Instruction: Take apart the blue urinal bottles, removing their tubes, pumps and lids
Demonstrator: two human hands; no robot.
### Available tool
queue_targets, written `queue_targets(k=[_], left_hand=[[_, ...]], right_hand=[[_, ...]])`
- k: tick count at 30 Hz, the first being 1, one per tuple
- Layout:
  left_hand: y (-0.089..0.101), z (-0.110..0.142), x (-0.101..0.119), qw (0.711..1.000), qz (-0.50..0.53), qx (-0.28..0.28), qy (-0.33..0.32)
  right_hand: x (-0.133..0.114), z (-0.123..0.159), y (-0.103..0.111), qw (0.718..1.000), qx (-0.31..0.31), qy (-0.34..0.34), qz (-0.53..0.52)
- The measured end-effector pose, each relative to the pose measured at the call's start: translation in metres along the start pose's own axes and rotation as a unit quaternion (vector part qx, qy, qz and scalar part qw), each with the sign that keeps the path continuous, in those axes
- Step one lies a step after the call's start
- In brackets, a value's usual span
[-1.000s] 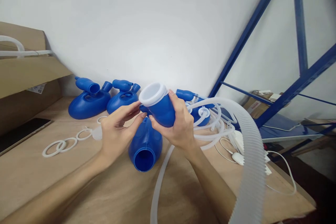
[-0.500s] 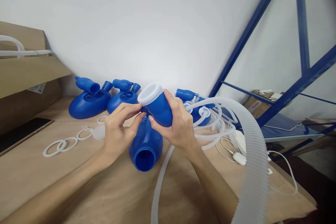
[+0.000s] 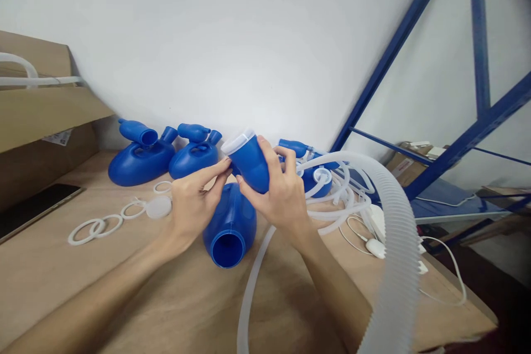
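Observation:
My right hand (image 3: pixel 284 191) is wrapped round a blue urinal funnel (image 3: pixel 253 166), a hollow plastic piece held tilted in the air. A white cap (image 3: pixel 238 142) covers its wide upper end. Thumb and fingers of my left hand (image 3: pixel 197 196) pinch together just beneath the cap's left edge; what lies between the fingertips is hidden. Below both hands a blue urinal bottle (image 3: pixel 230 221) rests on the table, its round open mouth facing me. Left of my left hand lie a translucent white lid (image 3: pixel 159 207) and several white rings (image 3: pixel 87 232).
Two blue bottles (image 3: pixel 141 163) with funnels on top stand by the wall. Coiled clear tubes (image 3: pixel 344 193) lie at right, and a ribbed hose (image 3: pixel 398 221) arches across the foreground. A cardboard box (image 3: pixel 45 116), a phone (image 3: pixel 37 210), white cables (image 3: pixel 375 248) and a blue shelf frame (image 3: pixel 415 182) surround the table.
The funnel has tipped, so its cap now shows more from the side. My left fingertips have shifted up slightly along the rim. The white lid on the table is more exposed.

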State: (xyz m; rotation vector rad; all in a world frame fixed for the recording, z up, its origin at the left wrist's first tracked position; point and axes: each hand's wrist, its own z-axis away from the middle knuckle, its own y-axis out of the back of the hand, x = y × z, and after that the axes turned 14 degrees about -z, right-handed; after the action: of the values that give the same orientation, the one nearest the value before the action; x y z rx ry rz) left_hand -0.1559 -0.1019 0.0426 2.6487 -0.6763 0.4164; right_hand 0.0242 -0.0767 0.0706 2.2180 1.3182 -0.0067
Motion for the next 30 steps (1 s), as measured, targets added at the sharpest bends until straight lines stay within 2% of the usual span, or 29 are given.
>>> queue_targets(k=[4,7,11,14,17,20,23,26,28,30], left_hand=[[0.011,-0.013,0.006,0.992,0.093,-0.064,0.055],[0.021,-0.023,0.008,0.98,0.145,-0.123,0.059],[0.033,-0.035,0.009,0.971,0.155,-0.178,0.047],[0.036,-0.04,0.007,0.964,0.157,-0.208,0.062],[0.032,-0.039,0.003,0.958,0.188,-0.206,0.068],[0.025,-0.033,0.0,0.967,0.188,-0.164,0.044],[0.021,-0.025,-0.001,0.989,0.104,-0.093,-0.046],[0.02,-0.021,0.0,0.988,0.031,-0.038,-0.143],[0.022,-0.024,0.0,0.986,0.015,-0.043,-0.158],[0.028,-0.033,-0.002,0.984,0.004,-0.093,-0.152]], right_hand=[[0.015,-0.012,0.022,0.994,-0.027,-0.013,-0.104],[0.027,-0.018,0.032,0.981,-0.061,-0.019,-0.183],[0.034,-0.02,0.032,0.96,-0.083,-0.061,-0.261],[0.031,-0.02,0.03,0.952,-0.077,-0.103,-0.276],[0.029,-0.021,0.028,0.95,-0.071,-0.143,-0.267],[0.031,-0.022,0.022,0.944,-0.066,-0.175,-0.27],[0.034,-0.021,0.013,0.934,-0.061,-0.2,-0.29],[0.038,-0.019,0.007,0.924,-0.065,-0.208,-0.313],[0.042,-0.019,0.005,0.915,-0.07,-0.22,-0.33],[0.045,-0.02,0.007,0.9,-0.072,-0.245,-0.352]])
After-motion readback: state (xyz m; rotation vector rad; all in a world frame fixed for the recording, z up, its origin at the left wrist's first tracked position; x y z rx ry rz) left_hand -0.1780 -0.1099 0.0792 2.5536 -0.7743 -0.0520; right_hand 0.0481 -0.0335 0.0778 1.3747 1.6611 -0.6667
